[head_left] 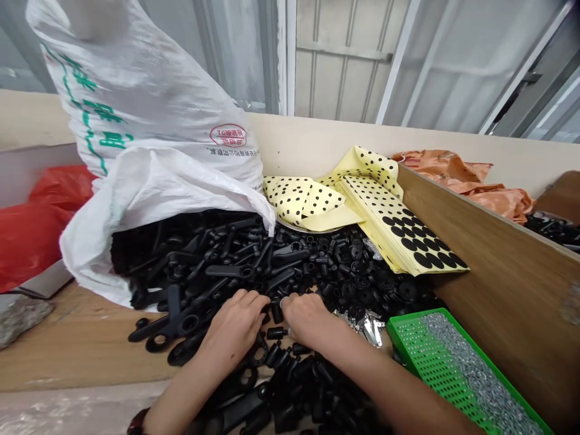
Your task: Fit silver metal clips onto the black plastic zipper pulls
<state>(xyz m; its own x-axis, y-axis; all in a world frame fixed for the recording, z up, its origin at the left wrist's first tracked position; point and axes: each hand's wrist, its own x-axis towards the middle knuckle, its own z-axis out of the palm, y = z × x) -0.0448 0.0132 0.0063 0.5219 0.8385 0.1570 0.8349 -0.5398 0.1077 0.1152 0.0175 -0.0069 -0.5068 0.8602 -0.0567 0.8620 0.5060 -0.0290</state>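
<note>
A big heap of black plastic parts (326, 266) is lying on the wooden table (81, 344), and some of it is spilling out of the mouth of a white sack (149, 181). Long flat pieces (174, 314) with a ring at one end are lying on the left side, pointing every which way. Short little tubes (276, 332) are lying in the middle and toward the near edge, many on their sides. Round caps (385, 283) are sitting on the right side of the heap.
</note>
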